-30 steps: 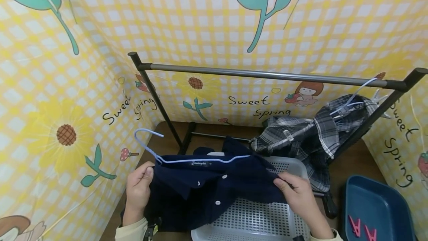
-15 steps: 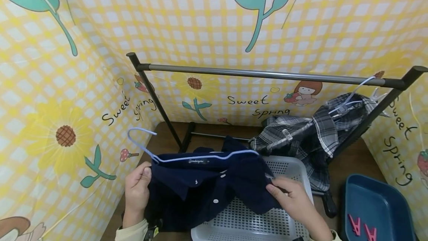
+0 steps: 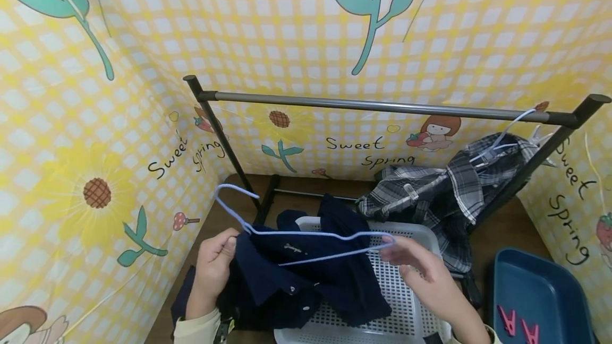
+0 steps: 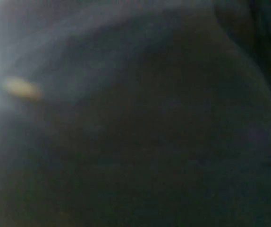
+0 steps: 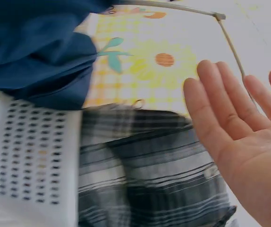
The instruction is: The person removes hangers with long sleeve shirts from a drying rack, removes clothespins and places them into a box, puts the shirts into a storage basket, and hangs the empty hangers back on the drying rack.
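A navy shirt (image 3: 344, 280) with white buttons droops from a pale blue wire hanger (image 3: 311, 234), whose hook points up and to the right. My left hand (image 3: 212, 267) pinches the shirt at the collar, close below the hook. Dark, blurred cloth (image 4: 140, 118) fills the left wrist view and hides those fingers. At the hanger's bare right end is my right hand (image 3: 425, 269); whether it touches the wire I cannot tell. Its fingers are extended and hold nothing in the right wrist view, with the navy cloth (image 5: 36, 56) apart from them at upper left.
A metal rack rail (image 3: 334, 104) crosses behind the hands. At its right end hangs a grey plaid shirt (image 3: 430, 190) on another hanger. Below the navy shirt stands a pale perforated basket (image 3: 401, 301). A blue tub (image 3: 540, 275) at right holds pink clips (image 3: 508, 321).
My right hand has let go of the navy shirt, whose right side has slipped off the hanger and dropped, baring the wire. My left hand and the hook have shifted right.
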`<state>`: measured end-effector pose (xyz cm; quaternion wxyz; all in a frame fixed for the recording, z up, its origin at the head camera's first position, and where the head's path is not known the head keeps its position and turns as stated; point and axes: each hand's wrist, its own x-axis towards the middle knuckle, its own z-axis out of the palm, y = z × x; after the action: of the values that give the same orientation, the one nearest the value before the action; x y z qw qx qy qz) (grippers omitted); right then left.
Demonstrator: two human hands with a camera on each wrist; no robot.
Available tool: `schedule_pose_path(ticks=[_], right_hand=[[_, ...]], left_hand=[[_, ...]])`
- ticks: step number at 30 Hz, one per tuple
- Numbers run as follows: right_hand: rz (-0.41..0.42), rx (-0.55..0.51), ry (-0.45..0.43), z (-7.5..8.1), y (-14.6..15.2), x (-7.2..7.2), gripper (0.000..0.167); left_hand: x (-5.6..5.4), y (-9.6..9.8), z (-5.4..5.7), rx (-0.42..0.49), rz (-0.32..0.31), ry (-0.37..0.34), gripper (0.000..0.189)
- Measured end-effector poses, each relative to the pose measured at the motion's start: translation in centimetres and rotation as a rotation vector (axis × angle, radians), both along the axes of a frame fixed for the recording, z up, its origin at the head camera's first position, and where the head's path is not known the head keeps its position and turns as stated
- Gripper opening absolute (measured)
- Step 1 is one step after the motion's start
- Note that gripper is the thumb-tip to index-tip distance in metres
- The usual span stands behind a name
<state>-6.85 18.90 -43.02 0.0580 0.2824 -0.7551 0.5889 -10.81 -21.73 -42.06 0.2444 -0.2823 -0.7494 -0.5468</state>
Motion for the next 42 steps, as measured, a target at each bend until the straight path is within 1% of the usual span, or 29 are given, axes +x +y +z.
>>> schedule_pose_path(ticks=[2,3,5,6,9,11,13,16,18,21,25,29,33,37,39,42], right_hand=[[0.030,-0.077,0.029,0.6,-0.2,0.1,0.048],[0.037,-0.094,0.038,0.9,-0.3,0.2,0.047],[0.028,-0.086,0.043,1.3,-0.6,0.4,0.041],[0.013,-0.064,0.047,1.4,-0.8,0.5,0.037],[-0.074,0.051,0.091,1.4,-1.2,0.7,0.030],[-0.125,0.109,0.134,1.3,-1.2,0.7,0.030],[-0.168,0.136,0.197,1.1,-1.2,0.7,0.032],[-0.221,0.137,0.287,0.8,-1.0,0.5,0.031],[-0.248,0.129,0.325,0.7,-0.8,0.4,0.028],[-0.272,0.100,0.345,0.7,-0.4,0.4,0.024],[-0.296,0.061,0.347,0.8,0.1,0.3,0.023],[-0.327,0.056,0.370,1.0,0.2,0.3,0.013],[-0.370,0.033,0.388,1.2,0.4,0.3,0.009],[-0.393,-0.007,0.392,1.2,0.6,0.4,0.011],[-0.400,-0.020,0.398,1.3,0.7,0.4,0.012],[-0.421,-0.025,0.387,1.7,0.6,0.5,0.013]], left_hand=[[-0.2,0.4,-0.3,-0.049,0.009,0.004,0.035],[-0.3,0.6,-0.4,-0.071,0.014,0.010,0.035],[-0.5,1.1,-0.6,-0.111,0.028,0.026,0.035],[-0.5,1.3,-0.6,-0.126,0.032,0.032,0.035],[-0.5,1.8,-0.6,-0.147,0.017,0.033,0.037],[-0.4,2.1,-0.5,-0.154,0.002,0.028,0.038],[-0.3,2.3,-0.5,-0.157,-0.004,0.027,0.038],[-0.1,2.3,-0.6,-0.166,0.008,0.033,0.036],[0.0,2.2,-0.8,-0.178,0.028,0.035,0.035],[0.1,1.9,-1.0,-0.198,0.066,0.032,0.033],[0.2,1.6,-1.0,-0.219,0.091,0.036,0.032],[0.2,1.4,-1.1,-0.245,0.117,0.086,0.029],[0.3,1.1,-1.3,-0.297,0.179,0.195,0.023],[0.3,1.0,-1.3,-0.334,0.240,0.301,0.035],[0.2,0.9,-1.3,-0.342,0.255,0.329,0.039],[0.2,0.8,-1.3,-0.360,0.288,0.351,0.040]])
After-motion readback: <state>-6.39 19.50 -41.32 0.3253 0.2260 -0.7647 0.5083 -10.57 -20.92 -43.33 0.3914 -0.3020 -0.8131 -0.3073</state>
